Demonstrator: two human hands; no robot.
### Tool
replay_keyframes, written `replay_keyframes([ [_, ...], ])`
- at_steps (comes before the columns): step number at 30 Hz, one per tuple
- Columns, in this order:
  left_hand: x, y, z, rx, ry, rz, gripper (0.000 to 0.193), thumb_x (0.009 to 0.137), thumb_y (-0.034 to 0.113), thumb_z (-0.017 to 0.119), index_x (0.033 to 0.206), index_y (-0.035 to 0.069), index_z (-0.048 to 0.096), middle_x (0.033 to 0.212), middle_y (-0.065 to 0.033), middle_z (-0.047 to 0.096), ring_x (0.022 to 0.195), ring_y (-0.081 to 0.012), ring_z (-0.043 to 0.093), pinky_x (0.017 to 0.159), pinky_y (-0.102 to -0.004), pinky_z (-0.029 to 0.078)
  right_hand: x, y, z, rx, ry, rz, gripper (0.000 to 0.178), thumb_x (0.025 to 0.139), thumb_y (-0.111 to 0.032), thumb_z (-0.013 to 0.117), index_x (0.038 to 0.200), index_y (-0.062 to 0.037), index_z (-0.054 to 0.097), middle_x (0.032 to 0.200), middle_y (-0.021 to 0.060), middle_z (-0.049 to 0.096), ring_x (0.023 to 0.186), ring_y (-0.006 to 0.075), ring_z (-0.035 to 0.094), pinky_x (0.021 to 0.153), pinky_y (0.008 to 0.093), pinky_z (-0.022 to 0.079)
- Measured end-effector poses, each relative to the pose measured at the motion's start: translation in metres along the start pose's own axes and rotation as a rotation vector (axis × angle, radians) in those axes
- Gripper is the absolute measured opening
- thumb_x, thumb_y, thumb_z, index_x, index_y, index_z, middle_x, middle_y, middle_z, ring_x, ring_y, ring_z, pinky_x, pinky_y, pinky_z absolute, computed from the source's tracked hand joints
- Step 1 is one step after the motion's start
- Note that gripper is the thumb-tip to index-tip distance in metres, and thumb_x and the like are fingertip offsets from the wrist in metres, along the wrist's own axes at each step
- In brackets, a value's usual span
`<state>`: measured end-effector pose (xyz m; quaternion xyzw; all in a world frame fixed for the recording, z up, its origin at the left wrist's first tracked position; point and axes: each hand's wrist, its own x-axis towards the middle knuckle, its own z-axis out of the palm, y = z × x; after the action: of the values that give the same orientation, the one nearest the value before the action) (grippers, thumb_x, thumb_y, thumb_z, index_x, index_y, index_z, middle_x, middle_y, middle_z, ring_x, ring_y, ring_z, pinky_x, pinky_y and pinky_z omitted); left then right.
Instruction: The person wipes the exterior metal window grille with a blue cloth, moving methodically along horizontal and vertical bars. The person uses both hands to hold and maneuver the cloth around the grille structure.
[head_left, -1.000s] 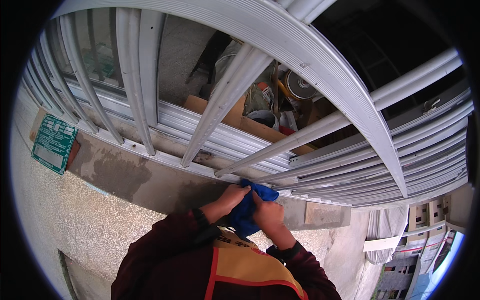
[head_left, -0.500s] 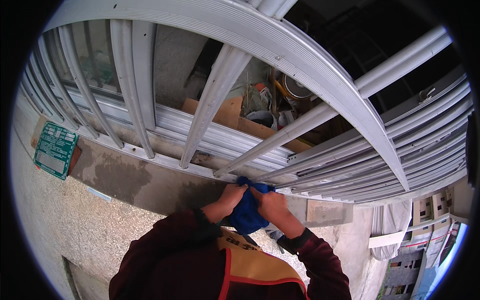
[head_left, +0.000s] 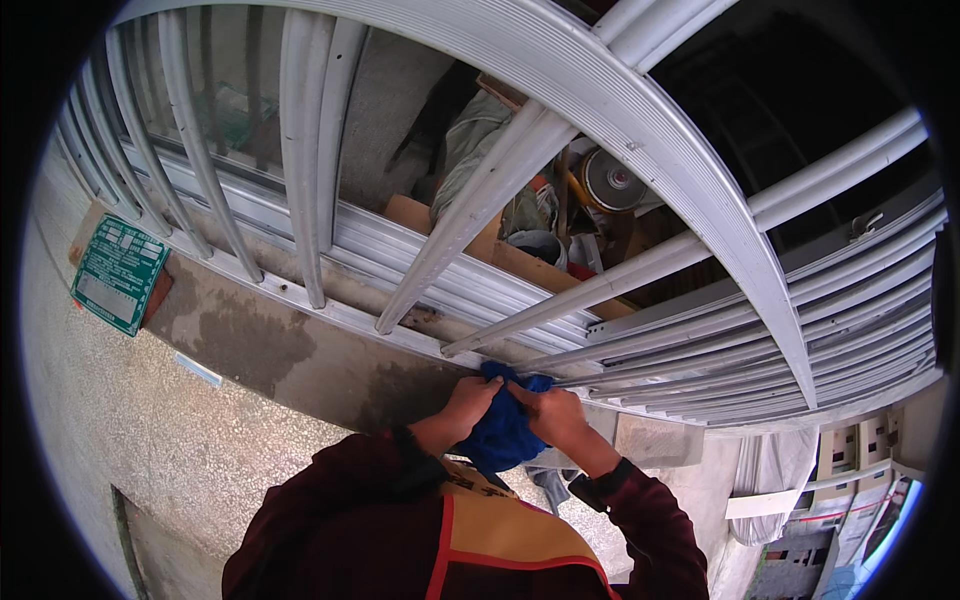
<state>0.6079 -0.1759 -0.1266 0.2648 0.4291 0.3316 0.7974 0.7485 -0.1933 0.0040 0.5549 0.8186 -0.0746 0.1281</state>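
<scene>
one blue cloth [head_left: 497, 435] is in hand, head view. it lies between the left hand [head_left: 466, 405] and the right hand [head_left: 560, 418], touching both, so neither is nearer. its long axis runs roughly from the base rail [head_left: 350, 323] of the window grille [head_left: 690, 140] back toward the wearer; the upper edge meets the rail, and the bulk hangs down over the sill [head_left: 333, 362].

grip, left: closed on the cloth's upper left edge, thumb on top. grip, right: closed on the upper right part, one finger laid out toward the left thumb; the fingers underneath are hidden.

count, same view: hands, two; cloth, one; green notice plate [head_left: 122, 272], one, at the sill's left end, well apart from the hands; reddish block [head_left: 158, 290], one, just beside the plate; dark patches on the sill, two; pale strip [head_left: 198, 370], one, along the near edge. behind the bars: one round disc-like item [head_left: 612, 182], kind not determined. grille bars are numerous; crowding at both sides prevents an exact figure.
</scene>
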Motion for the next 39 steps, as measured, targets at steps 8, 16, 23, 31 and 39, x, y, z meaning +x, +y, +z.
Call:
replay_keyframes([
  [8,-0.004,0.022,-0.032,0.042,0.172,0.040,0.037,0.094,0.034,0.062,0.082,-0.001,0.069,0.070,-0.0041,0.064,0.065,-0.0091,0.054,0.060,-0.0318,0.044,0.028,-0.015,0.010,0.065,0.163,-0.100,0.057,0.075,-0.011,0.058,0.130,-0.0242,0.062,0.065,0.0171,0.065,0.060,0.0351,0.065,0.054,0.0479,0.052],
  [16,-0.018,0.028,-0.027,-0.018,0.207,0.043,0.033,0.095,0.036,0.062,0.083,0.005,0.065,0.062,0.0019,0.055,0.051,-0.0092,0.051,0.044,-0.0287,0.037,0.035,-0.023,0.012,0.020,0.174,-0.087,0.055,0.075,-0.011,0.059,0.128,-0.0222,0.063,0.063,0.0166,0.063,0.057,0.0355,0.064,0.053,0.0465,0.051],
  [23,0.001,0.005,-0.023,0.181,0.123,0.110,0.036,0.096,0.033,0.059,0.081,0.001,0.066,0.066,-0.0024,0.061,0.057,-0.0115,0.057,0.050,-0.0304,0.044,0.006,-0.026,0.041,0.038,0.151,0.114,0.062,0.076,-0.012,0.059,0.136,-0.0246,0.056,0.068,0.0143,0.067,0.060,0.0329,0.067,0.056,0.0456,0.054],
  [31,0.002,-0.016,0.020,0.574,0.022,0.149,0.042,0.094,0.035,0.061,0.079,-0.003,0.067,0.067,-0.0090,0.063,0.062,-0.0145,0.056,0.060,-0.0361,0.045,-0.052,-0.014,0.051,0.027,0.129,0.296,0.062,0.075,-0.013,0.060,0.135,-0.0285,0.056,0.069,0.0151,0.068,0.062,0.0334,0.068,0.058,0.0460,0.056],
  [39,-0.007,-0.005,-0.023,0.072,0.091,0.096,0.035,0.097,0.029,0.058,0.092,-0.004,0.068,0.080,-0.0082,0.068,0.068,-0.0156,0.064,0.062,-0.0309,0.051,-0.010,-0.014,0.046,0.067,0.294,-0.025,0.063,0.073,-0.009,0.058,0.133,-0.0297,0.059,0.061,0.0137,0.063,0.056,0.0328,0.064,0.052,0.0464,0.052],
])
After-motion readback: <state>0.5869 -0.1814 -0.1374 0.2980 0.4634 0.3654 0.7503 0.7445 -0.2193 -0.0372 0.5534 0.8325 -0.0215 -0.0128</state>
